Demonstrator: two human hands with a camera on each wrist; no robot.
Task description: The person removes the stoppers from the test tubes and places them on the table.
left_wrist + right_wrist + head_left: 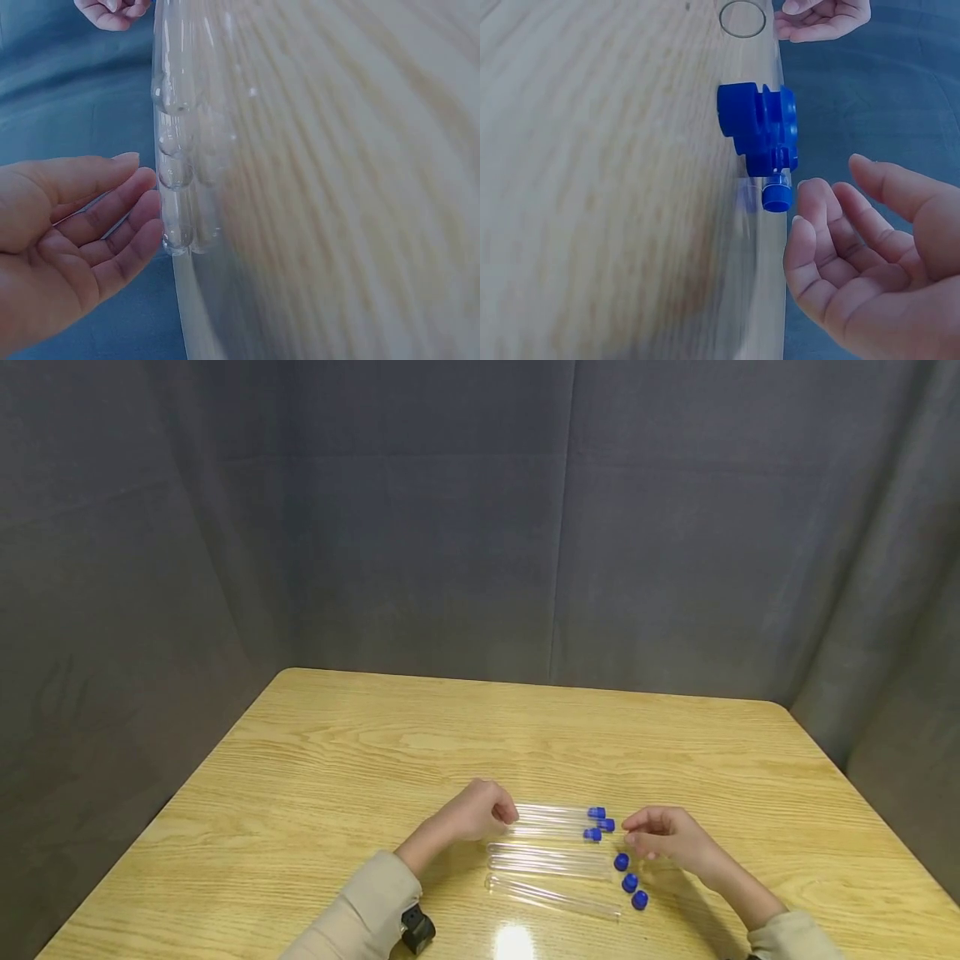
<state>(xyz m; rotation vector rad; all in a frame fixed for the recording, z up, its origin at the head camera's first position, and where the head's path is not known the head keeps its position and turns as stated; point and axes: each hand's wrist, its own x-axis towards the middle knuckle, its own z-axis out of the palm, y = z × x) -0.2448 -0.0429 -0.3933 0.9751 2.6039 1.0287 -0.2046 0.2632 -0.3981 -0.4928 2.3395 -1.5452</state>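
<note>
Three clear glass test tubes with blue caps point(592, 834) lie side by side, crosswise in front of me. My left hand point(476, 810) hovers at their rounded ends, fingers loosely bent and holding nothing. In the left wrist view its fingertips are right beside the rounded tube ends point(177, 236). Nearer to me lie uncapped test tubes point(553, 897), their open ends toward the right. My right hand point(671, 842) is just right of the capped ends, fingers loosely curved with nothing between them. Close by it, three loose blue caps point(629, 882) stand in a slanting row.
The wooden table point(337, 760) extends beyond the tubes on every side. Grey curtains point(420, 560) hang behind it and at both sides. A black wrist device point(417, 929) sits by the left sleeve. Light glares off the tabletop near the front.
</note>
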